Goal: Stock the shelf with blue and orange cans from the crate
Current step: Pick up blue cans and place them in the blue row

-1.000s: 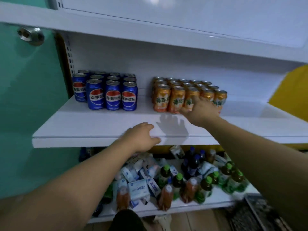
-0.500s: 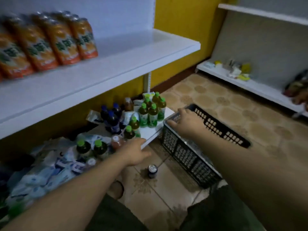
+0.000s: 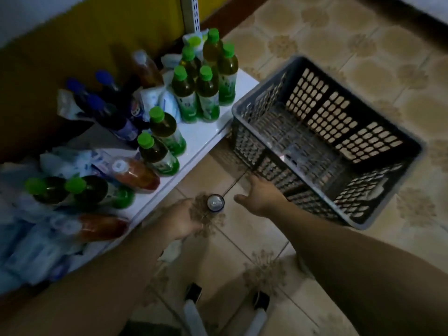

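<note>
A single blue can point(image 3: 215, 203) stands upright on the tiled floor, seen from above by its silver top. My left hand point(image 3: 185, 219) hovers just left of it, fingers loosely curled, holding nothing. My right hand point(image 3: 260, 195) is spread open just right of the can, next to the near wall of the grey plastic crate point(image 3: 261, 110). No can shows inside the crate; its bottom is dim. The can shelf is out of view.
The low white shelf point(image 3: 206, 132) at left carries green-capped tea bottles point(image 3: 186, 93), dark blue-capped bottles point(image 3: 114, 110), lying orange bottles and white packets. Patterned floor tiles spread to the right. My shoes show at the bottom edge.
The view dropped from the can shelf to the floor. My right hand left the crate's rim and came down beside the can; my left hand moved from the low shelf's edge toward it.
</note>
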Demonstrator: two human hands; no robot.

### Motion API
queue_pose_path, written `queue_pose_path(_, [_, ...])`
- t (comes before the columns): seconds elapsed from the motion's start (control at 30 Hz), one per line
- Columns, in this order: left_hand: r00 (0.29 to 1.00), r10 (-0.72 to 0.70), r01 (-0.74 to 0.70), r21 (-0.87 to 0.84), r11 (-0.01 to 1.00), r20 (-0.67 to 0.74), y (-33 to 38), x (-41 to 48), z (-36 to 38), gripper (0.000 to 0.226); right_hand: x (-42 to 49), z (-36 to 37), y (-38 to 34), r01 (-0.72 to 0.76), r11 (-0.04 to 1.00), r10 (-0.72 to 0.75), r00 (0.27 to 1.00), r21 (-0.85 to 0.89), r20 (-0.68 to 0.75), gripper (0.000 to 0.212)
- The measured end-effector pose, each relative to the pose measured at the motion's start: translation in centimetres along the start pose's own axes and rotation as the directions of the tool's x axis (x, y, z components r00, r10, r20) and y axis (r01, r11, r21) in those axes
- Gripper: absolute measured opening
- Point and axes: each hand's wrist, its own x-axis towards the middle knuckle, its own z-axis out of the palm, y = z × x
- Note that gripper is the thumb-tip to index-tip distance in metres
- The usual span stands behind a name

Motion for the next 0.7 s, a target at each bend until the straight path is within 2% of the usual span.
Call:
queue_pose_path(0.17, [0.997, -0.050, 0.051, -0.023, 0.998, 0.053, -1.7, 7.7, 2.0, 0.064, 7.2, 5.6, -0.4, 0.072, 0.997, -0.076, 0.987, 0.037, 0.144, 0.083])
queue_pose_path(0.27, [0.992, -0.058, 0.067, -0.082, 0.994, 0.112, -4.9, 12.5, 4.3, 0.077, 10.8, 9.4, -0.6, 0.152, 0.988, -0.157, 0.958, 0.038, 0.242, 0.091])
queue_pose_path(0.37, [0.982, -0.105, 0.122, -0.099, 0.988, 0.157, -8.2, 15.9, 6.4, 0.067, 13.1, 12.7, -1.0, 0.218, 0.976, -0.211, 0.925, 0.014, 0.317, 0.094])
queue_pose_path(0.47, [0.983, -0.098, 0.117, -0.117, 0.986, 0.157, -7.6, 15.8, 6.4, 0.068, 13.7, 14.9, -1.3, 0.323, 0.943, -0.293, 0.921, -0.080, 0.257, 0.074])
queue_pose_path(0.53, [0.982, -0.097, 0.119, -0.131, 0.984, 0.161, -7.7, 15.9, 6.5, 0.071, 13.4, 15.0, -1.1, 0.330, 0.942, -0.313, 0.930, -0.064, 0.190, 0.065])
queue_pose_path(0.7, [0.986, -0.081, 0.103, -0.154, 0.983, 0.144, -5.9, 13.4, 5.4, 0.087, 10.0, 11.1, -0.1, 0.160, 0.963, -0.165, 0.986, 0.216, 0.008, 0.068])
